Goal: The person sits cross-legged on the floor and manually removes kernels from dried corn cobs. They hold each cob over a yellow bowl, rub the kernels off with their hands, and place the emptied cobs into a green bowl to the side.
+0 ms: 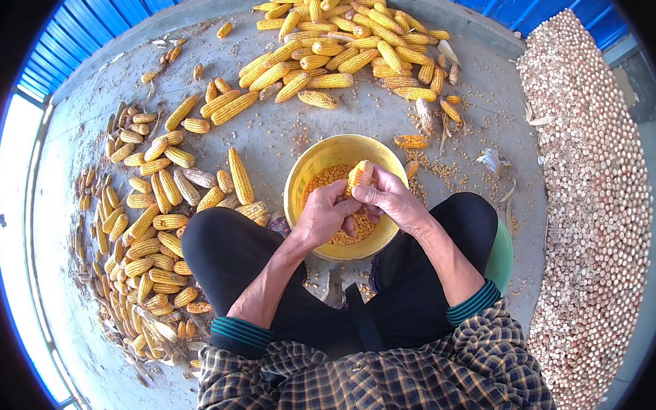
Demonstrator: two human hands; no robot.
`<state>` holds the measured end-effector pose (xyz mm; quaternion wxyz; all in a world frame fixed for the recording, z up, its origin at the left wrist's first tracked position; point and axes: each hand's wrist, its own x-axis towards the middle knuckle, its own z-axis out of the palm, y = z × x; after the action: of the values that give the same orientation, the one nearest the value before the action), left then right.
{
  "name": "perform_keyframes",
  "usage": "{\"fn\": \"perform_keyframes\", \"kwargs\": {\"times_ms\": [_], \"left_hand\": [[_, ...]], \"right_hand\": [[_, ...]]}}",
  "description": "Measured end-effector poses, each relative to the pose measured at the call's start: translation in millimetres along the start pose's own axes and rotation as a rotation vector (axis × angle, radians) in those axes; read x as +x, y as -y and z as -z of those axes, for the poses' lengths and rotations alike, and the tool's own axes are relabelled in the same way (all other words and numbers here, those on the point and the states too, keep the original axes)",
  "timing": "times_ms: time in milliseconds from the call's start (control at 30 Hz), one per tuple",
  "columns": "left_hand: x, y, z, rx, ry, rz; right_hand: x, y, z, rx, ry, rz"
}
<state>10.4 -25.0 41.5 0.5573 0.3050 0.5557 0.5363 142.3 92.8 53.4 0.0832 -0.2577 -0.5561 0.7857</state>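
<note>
Over a yellow bucket (291,198) between my knees, both hands meet around a partly shelled corn cob (361,174). Its upper end sticks up between my fingers, with pale bare patches and some kernels still on it. My right hand (388,198) grips the cob from the right, thumb across its front. My left hand (328,211) is bent in against the cob's lower part, which the fingers largely hide; whether it grips the cob or only presses on it is hard to see. Loose corn kernels (332,176) cover the bottom of the bucket.
Whole corn ears (349,36) are heaped at the far wall. A second pile of ears (151,254) spreads along my left. To the right stands a long stack of bare cobs (588,196). A green basin (501,258) shows beside my right thigh. Kernels (440,171) litter the concrete floor.
</note>
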Motion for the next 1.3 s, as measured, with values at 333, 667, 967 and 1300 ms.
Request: {"fn": "perform_keyframes", "kwargs": {"times_ms": [333,667,967,1300], "left_hand": [[-0.2,-1.2,1.4,0.038,0.032,0.021],[1.0,1.4,1.0,0.062,-0.002,-0.048],[-0.4,3.1,3.8,0.266,-0.050,-0.025],[-3.0,1.7,-0.4,0.290,-0.113,-0.027]], "right_hand": [[-3.2,-2.1,5.6,0.074,0.054,-0.021],[-1.4,-2.6,2.6,0.030,0.003,-0.011],[-0.6,-7.5,-1.5,-0.069,-0.018,0.024],[0.5,-12.0,-1.4,-0.013,-0.034,0.012]]}}
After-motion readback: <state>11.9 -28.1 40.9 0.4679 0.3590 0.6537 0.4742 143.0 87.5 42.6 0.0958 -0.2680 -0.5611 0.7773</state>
